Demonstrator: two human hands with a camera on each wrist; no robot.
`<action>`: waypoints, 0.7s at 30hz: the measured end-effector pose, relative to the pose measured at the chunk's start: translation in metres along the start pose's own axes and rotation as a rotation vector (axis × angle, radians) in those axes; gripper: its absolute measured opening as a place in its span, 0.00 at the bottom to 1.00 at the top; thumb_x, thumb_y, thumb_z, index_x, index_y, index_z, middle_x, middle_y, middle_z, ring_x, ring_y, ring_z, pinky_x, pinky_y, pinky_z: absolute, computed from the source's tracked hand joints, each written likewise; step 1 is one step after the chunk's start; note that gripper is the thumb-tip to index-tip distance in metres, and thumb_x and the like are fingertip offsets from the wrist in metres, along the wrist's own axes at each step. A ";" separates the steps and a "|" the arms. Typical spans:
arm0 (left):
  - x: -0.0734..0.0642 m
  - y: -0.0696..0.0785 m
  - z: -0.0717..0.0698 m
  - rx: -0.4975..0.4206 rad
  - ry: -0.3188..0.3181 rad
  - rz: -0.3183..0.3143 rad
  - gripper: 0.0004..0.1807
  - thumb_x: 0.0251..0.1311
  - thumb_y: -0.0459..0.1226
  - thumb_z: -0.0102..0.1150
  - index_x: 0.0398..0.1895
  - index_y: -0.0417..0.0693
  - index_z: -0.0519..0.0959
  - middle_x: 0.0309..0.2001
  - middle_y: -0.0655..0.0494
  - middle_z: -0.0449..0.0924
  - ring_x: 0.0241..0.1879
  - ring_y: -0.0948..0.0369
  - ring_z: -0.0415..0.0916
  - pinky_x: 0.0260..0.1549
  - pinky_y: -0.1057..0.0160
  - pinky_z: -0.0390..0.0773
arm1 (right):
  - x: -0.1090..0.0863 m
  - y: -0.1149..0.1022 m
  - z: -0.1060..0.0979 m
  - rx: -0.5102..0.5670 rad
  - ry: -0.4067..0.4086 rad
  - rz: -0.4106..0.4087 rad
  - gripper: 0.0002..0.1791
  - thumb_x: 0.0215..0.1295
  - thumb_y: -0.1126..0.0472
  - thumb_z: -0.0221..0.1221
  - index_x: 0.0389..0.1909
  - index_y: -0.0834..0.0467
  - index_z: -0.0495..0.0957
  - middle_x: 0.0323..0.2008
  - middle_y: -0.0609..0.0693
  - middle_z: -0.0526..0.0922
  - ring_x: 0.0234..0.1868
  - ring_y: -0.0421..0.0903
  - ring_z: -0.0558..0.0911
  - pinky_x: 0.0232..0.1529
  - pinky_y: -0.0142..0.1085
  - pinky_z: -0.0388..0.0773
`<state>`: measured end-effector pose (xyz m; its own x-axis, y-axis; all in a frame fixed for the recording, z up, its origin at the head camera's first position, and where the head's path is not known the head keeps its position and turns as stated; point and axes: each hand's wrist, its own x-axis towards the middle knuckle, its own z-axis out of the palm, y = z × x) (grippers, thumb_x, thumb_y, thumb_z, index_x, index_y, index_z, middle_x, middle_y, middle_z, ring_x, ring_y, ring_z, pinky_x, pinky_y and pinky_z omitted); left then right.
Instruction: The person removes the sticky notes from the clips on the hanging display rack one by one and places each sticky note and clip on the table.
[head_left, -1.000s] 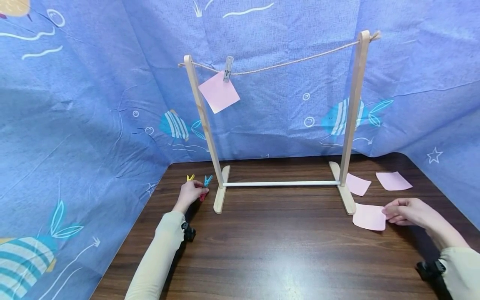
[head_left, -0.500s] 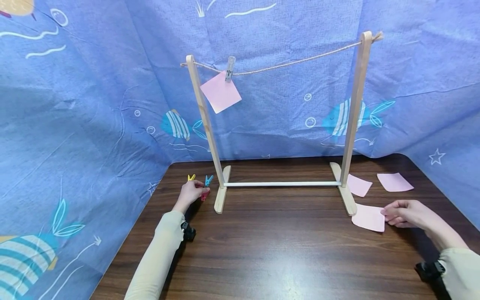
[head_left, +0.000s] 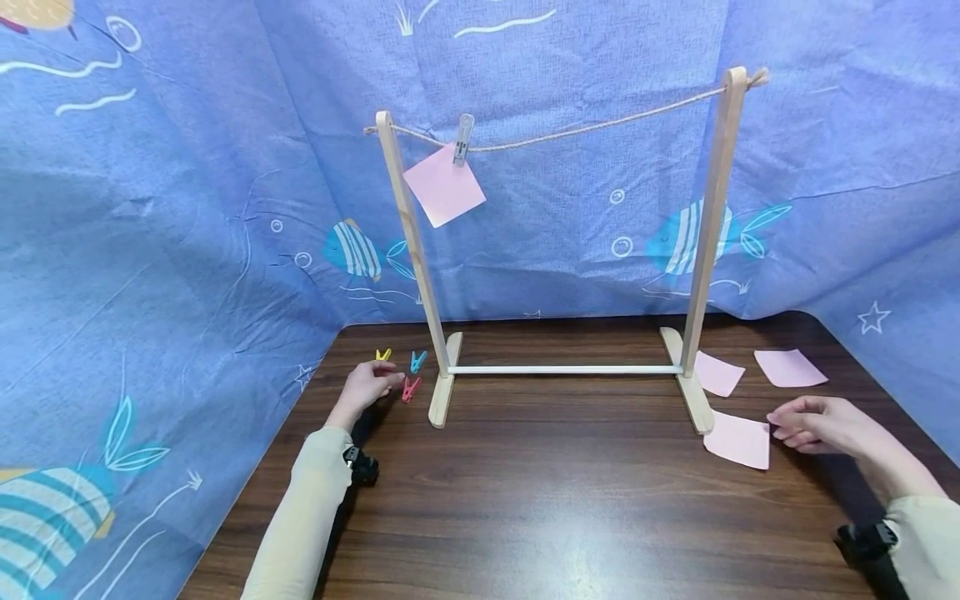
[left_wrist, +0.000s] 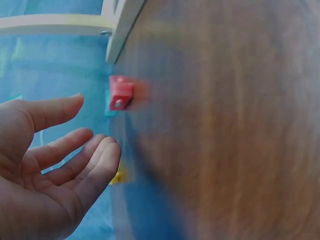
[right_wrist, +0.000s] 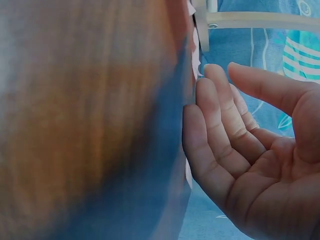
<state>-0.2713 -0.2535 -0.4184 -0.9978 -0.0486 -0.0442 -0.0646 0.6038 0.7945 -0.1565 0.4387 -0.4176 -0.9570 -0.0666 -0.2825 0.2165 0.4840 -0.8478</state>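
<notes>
Near the left upright, my left hand (head_left: 366,388) hovers just left of a red clothespin (head_left: 410,389), fingers loosely bent and apart from it. The left wrist view shows a gap between thumb and fingers, with the red clothespin (left_wrist: 121,93) beyond. A blue clothespin (head_left: 417,361) and a yellow clothespin (head_left: 383,355) lie behind it. On the right, my right hand (head_left: 821,423) is beside the nearest pink paper square (head_left: 738,439), holding nothing; its thumb stands apart from the relaxed fingers in the right wrist view. Two more pink squares, one a paper sheet (head_left: 791,367), lie farther back.
A wooden stand with a left upright (head_left: 411,242), a right upright (head_left: 714,225) and a white crossbar (head_left: 562,370) stands at the back. From its rope (head_left: 592,127) hangs a pink square (head_left: 446,187) in a grey clip (head_left: 463,140). A patterned blue cloth (head_left: 562,250) rises behind the table.
My left hand has let go of the red clothespin and drawn back slightly left. My right hand's fingertips have come off the near pink square, which stays in place.
</notes>
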 end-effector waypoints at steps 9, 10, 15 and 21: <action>-0.007 0.022 -0.030 -0.043 0.049 0.074 0.25 0.70 0.40 0.60 0.63 0.31 0.74 0.58 0.35 0.77 0.51 0.43 0.80 0.48 0.57 0.84 | -0.008 -0.020 -0.005 -0.014 0.059 -0.132 0.08 0.75 0.63 0.55 0.42 0.65 0.78 0.30 0.49 0.87 0.29 0.41 0.85 0.32 0.32 0.84; -0.008 0.026 -0.035 -0.031 0.060 0.091 0.24 0.70 0.40 0.60 0.62 0.31 0.75 0.57 0.35 0.78 0.49 0.45 0.81 0.46 0.58 0.84 | -0.009 -0.024 -0.005 -0.025 0.068 -0.147 0.08 0.75 0.63 0.55 0.43 0.66 0.77 0.30 0.49 0.87 0.29 0.41 0.85 0.32 0.32 0.84; -0.015 0.050 -0.055 0.096 0.129 0.201 0.22 0.71 0.41 0.60 0.59 0.34 0.78 0.50 0.38 0.83 0.38 0.54 0.82 0.37 0.64 0.82 | -0.015 -0.044 -0.012 -0.032 0.106 -0.251 0.06 0.76 0.65 0.54 0.41 0.54 0.79 0.29 0.44 0.88 0.28 0.39 0.85 0.30 0.31 0.84; -0.028 0.087 -0.074 0.145 0.174 0.307 0.25 0.71 0.46 0.59 0.61 0.37 0.78 0.54 0.40 0.82 0.46 0.47 0.83 0.39 0.64 0.81 | -0.027 -0.081 -0.021 -0.052 0.206 -0.424 0.20 0.75 0.68 0.55 0.36 0.35 0.80 0.29 0.35 0.86 0.28 0.34 0.83 0.28 0.25 0.79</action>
<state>-0.2482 -0.2589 -0.3032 -0.9548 0.0255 0.2960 0.2239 0.7168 0.6604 -0.1522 0.4198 -0.3312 -0.9784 -0.0962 0.1829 -0.2064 0.4947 -0.8442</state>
